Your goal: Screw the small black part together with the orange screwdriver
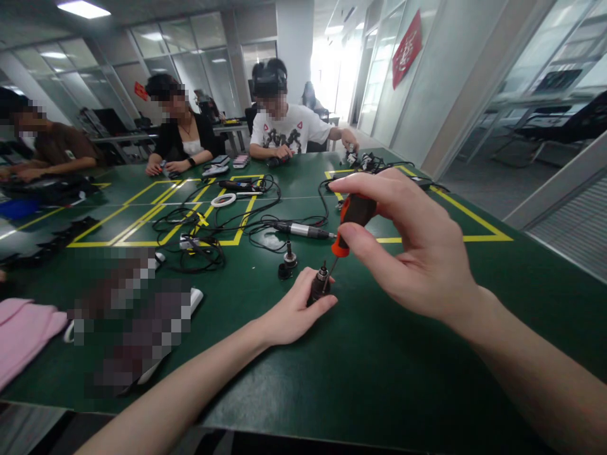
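Observation:
My right hand (412,246) grips an orange and black screwdriver (349,221) by its handle, thumb and fingers closed around it. The blade points down at a small dark cylindrical part with a metal shaft (321,285). My left hand (298,309) wraps around that part and holds it upright at the table. Whether the tip sits in a screw is too small to tell. Just behind my left hand stand a metal part with an upright shaft (290,254) and a black ring-like cap (284,272). Beyond them lies a silver and black handheld rotary tool (303,230).
The green table (417,379) carries yellow tape outlines. Tangled black cables (208,253) and a white tape roll (223,200) lie beyond my hands. Two blurred flat objects (142,335) and a pink cloth (28,341) are at left. Several people sit across the table.

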{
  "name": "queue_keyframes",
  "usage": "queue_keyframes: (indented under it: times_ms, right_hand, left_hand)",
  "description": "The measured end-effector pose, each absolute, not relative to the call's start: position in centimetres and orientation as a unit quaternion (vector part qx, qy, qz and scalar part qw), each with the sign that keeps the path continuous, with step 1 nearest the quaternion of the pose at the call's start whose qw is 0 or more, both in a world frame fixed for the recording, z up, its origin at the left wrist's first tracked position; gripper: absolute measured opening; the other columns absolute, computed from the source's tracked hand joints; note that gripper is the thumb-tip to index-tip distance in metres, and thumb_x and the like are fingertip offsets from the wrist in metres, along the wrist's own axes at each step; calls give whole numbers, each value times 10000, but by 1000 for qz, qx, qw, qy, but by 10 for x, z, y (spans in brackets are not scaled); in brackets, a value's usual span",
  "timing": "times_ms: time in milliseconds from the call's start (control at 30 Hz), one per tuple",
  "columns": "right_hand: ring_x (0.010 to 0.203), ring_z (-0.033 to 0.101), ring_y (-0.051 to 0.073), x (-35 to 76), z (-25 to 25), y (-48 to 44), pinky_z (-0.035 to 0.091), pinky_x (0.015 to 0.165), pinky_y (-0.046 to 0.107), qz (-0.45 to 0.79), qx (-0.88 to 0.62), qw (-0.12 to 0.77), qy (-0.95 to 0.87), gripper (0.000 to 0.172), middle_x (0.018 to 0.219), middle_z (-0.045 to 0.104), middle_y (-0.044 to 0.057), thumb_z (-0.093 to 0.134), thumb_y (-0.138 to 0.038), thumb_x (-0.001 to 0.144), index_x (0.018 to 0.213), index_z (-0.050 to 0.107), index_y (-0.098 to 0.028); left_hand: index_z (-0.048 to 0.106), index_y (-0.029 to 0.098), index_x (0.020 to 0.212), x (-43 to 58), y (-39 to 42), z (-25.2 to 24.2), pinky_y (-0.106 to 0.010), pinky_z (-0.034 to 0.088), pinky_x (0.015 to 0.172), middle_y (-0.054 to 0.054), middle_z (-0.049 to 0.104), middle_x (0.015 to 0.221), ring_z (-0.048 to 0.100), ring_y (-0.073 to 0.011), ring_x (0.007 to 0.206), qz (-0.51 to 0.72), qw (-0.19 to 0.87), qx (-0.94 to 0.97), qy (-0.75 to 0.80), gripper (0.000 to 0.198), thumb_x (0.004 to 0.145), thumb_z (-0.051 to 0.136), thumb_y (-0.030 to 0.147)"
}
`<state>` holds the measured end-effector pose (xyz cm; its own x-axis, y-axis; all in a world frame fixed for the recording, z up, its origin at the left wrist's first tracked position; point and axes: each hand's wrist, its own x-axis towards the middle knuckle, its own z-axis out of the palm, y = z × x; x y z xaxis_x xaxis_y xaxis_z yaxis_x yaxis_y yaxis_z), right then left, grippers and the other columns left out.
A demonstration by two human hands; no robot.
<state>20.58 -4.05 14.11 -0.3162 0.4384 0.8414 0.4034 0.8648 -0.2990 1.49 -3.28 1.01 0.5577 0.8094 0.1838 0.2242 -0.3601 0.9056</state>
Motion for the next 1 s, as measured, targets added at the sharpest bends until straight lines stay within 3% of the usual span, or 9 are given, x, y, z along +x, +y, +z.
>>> queue_keyframes:
  times_ms: [167, 333, 467, 633, 800, 1000]
  right_hand:
    - [1035, 717, 271, 208, 134, -38, 646, 895, 491, 122, -260, 552, -783, 418, 1249, 720, 57, 603, -214, 993, 1383, 644, -359]
    - [965, 715, 264, 208, 131, -34, 647, 835, 478, 116, -251, 570, -773, 328, 1159, 731, 57, 712, -254, 944, 1256, 702, -354]
    - [968, 703, 278, 209, 130, -30, 646, 812, 497, 90, -248, 583, -769, 359, 1127, 723, 56, 779, -248, 896, 1228, 717, -369]
    - [1031, 723, 278, 210, 128, -31, 654, 876, 503, 119, -249, 591, -758, 512, 1243, 713, 54, 756, -207, 902, 1363, 646, -401]
    - [977, 736, 240, 212, 128, -28, 644, 868, 451, 129, -239, 572, -774, 387, 1142, 747, 52, 674, -161, 945, 1289, 675, -339]
    - [1029, 705, 246, 212, 127, -23, 638, 876, 450, 91, -236, 566, -784, 435, 1229, 712, 69, 673, -162, 938, 1349, 661, -305]
  left_hand:
    - [630, 190, 1272, 18, -32, 12, -350, 513, 949, -66, 698, 1143, 633, -221, 1023, 358, 471, 716, 369, 405, 935, 755, 377]
    - [701, 179, 1221, 23, -31, 9, -337, 534, 929, -59, 755, 1102, 679, -216, 987, 397, 454, 713, 358, 386, 889, 808, 345]
    - [671, 158, 1341, 20, -31, 8, -370, 557, 982, -92, 775, 1171, 715, -236, 1026, 388, 436, 738, 339, 475, 890, 768, 269]
    - [625, 149, 1453, 14, -29, 8, -424, 548, 1094, -120, 760, 1302, 717, -269, 1168, 381, 442, 750, 312, 560, 904, 713, 211]
    - [622, 157, 1465, 14, -27, 6, -454, 548, 1128, -125, 754, 1323, 725, -261, 1170, 387, 466, 730, 317, 552, 934, 736, 254]
    - [631, 167, 1475, 13, -25, 4, -455, 550, 1139, -116, 741, 1376, 726, -269, 1208, 374, 471, 735, 314, 532, 956, 719, 243]
